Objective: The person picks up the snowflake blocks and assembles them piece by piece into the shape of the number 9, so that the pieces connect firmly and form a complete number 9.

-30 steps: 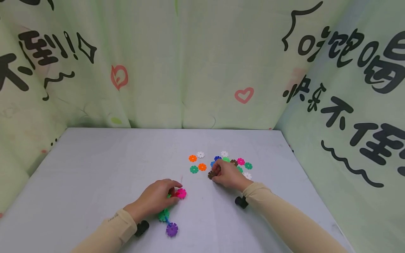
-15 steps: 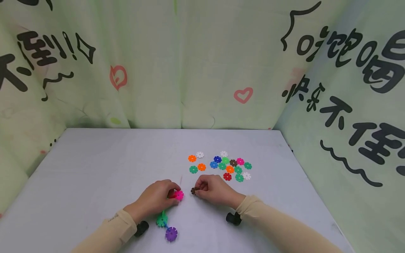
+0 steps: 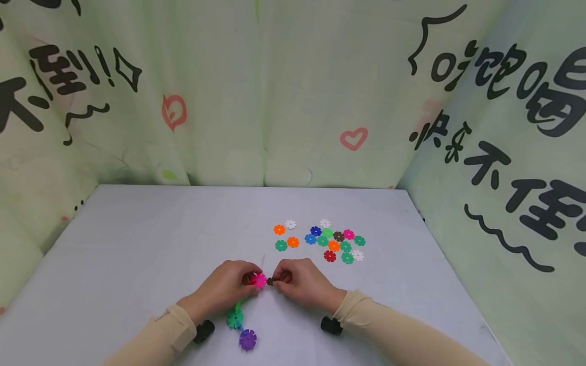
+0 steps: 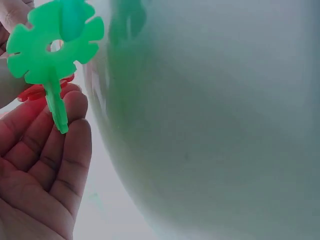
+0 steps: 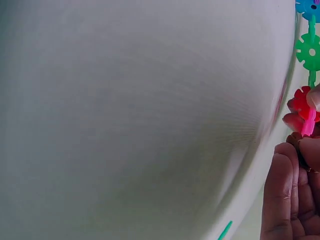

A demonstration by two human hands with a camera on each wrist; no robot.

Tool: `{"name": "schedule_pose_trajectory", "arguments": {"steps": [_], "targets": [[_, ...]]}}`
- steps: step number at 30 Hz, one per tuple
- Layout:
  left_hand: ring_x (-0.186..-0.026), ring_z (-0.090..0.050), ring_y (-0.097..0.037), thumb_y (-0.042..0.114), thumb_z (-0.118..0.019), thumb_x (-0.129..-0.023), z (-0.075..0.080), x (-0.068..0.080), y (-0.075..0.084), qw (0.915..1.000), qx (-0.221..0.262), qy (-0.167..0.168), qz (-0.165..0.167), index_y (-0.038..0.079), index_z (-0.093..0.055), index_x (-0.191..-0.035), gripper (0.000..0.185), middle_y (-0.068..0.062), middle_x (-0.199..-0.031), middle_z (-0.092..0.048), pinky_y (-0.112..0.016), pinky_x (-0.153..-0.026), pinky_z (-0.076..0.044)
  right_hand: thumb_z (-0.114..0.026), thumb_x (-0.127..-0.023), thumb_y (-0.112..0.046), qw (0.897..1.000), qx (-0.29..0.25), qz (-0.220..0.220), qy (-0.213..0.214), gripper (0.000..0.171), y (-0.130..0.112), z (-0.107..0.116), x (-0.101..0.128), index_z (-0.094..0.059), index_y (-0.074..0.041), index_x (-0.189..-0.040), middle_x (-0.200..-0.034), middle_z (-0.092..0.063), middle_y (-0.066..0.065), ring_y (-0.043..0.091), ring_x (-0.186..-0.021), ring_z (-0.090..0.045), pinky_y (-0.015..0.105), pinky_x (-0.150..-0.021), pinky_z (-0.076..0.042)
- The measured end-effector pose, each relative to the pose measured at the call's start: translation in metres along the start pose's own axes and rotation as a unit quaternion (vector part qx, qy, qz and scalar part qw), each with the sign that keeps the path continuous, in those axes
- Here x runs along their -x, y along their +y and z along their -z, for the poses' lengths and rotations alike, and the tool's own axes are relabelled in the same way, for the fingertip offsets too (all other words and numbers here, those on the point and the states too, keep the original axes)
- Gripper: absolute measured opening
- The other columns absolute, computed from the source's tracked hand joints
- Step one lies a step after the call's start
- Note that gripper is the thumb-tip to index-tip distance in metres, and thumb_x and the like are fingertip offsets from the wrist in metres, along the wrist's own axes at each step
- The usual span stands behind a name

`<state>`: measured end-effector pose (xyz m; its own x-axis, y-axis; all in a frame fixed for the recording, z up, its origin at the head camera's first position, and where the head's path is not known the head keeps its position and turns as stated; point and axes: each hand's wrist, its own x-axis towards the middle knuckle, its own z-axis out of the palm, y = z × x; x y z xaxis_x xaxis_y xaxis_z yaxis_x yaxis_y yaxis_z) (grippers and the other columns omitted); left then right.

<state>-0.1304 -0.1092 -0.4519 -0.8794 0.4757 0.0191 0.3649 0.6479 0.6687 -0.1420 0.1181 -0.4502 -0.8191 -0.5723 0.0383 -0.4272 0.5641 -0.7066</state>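
My left hand (image 3: 229,287) grips a chain of snowflake discs by its upper end, where a pink disc (image 3: 260,280) shows at my fingertips. Below it hang a green disc (image 3: 235,319) and a purple disc (image 3: 247,339) on the table. My right hand (image 3: 297,282) pinches a small brown disc (image 3: 270,281) and holds it against the pink disc. The left wrist view shows a light green disc (image 4: 52,47) above my left fingers (image 4: 45,150). In the right wrist view the red and pink discs (image 5: 302,112) sit at my right fingertips (image 5: 287,165).
A loose pile of coloured discs (image 3: 336,241) lies on the grey table (image 3: 137,239) behind my right hand, with orange, white and green ones (image 3: 285,235) to its left. Printed green curtains (image 3: 274,91) close in the back and both sides.
My right hand took a brown disc from the pile and carried it left and toward me, up to the pink disc in my left hand. The left hand stayed put.
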Motion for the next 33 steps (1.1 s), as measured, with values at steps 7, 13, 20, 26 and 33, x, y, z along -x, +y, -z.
{"name": "schedule_pose_trajectory", "arguments": {"steps": [7,13,20,26,33], "targets": [[-0.076,-0.057,-0.005,0.011,-0.083,-0.081,-0.0009,-0.0002,-0.0033,0.9998,0.019,-0.007,-0.007,0.009,-0.074,-0.109,0.03,0.014,-0.084,-0.063,-0.027,-0.073,-0.052,-0.077,-0.086,-0.004,1.0,0.009,0.018,0.013,0.012,-0.0042,-0.0023,0.0022,-0.069,-0.014,-0.088,-0.079,-0.067,-0.012,-0.002,-0.07,-0.062,0.019,-0.067,-0.053],[-0.074,-0.058,-0.004,0.011,-0.083,-0.081,-0.0012,0.0,-0.0046,0.9994,0.031,-0.006,-0.012,0.009,-0.074,-0.108,0.028,0.015,-0.082,-0.063,-0.027,-0.072,-0.052,-0.077,-0.086,-0.004,1.0,-0.017,0.001,0.026,0.013,-0.0034,-0.0032,0.002,-0.07,-0.014,-0.088,-0.081,-0.069,-0.011,-0.001,-0.071,-0.064,0.02,-0.068,-0.054],[-0.072,-0.057,-0.005,0.007,-0.08,-0.083,-0.0017,-0.0024,-0.0038,0.9995,0.026,-0.001,-0.02,0.008,-0.074,-0.108,0.026,0.014,-0.081,-0.064,-0.025,-0.07,-0.052,-0.078,-0.086,-0.006,0.999,-0.025,-0.005,0.028,0.01,-0.0051,-0.0024,0.0019,-0.071,-0.012,-0.089,-0.084,-0.071,-0.007,0.0,-0.072,-0.065,0.02,-0.069,-0.054],[-0.072,-0.057,-0.006,0.005,-0.08,-0.083,-0.001,-0.003,-0.0017,0.9998,0.009,-0.007,-0.018,0.006,-0.076,-0.106,0.024,0.012,-0.081,-0.065,-0.025,-0.071,-0.052,-0.078,-0.085,-0.004,0.999,-0.009,0.014,0.032,0.008,-0.0072,-0.0047,0.0011,-0.073,-0.01,-0.087,-0.08,-0.071,-0.008,-0.003,-0.069,-0.063,0.019,-0.065,-0.053],[-0.069,-0.055,-0.007,0.004,-0.08,-0.082,-0.0016,-0.0022,-0.0017,0.9995,-0.001,0.007,-0.032,0.009,-0.076,-0.104,0.023,0.013,-0.079,-0.064,-0.024,-0.067,-0.05,-0.079,-0.085,-0.005,0.999,0.01,0.03,0.045,0.007,-0.0079,-0.006,-0.002,-0.074,-0.01,-0.087,-0.078,-0.07,-0.009,-0.004,-0.067,-0.062,0.018,-0.064,-0.052]]}}
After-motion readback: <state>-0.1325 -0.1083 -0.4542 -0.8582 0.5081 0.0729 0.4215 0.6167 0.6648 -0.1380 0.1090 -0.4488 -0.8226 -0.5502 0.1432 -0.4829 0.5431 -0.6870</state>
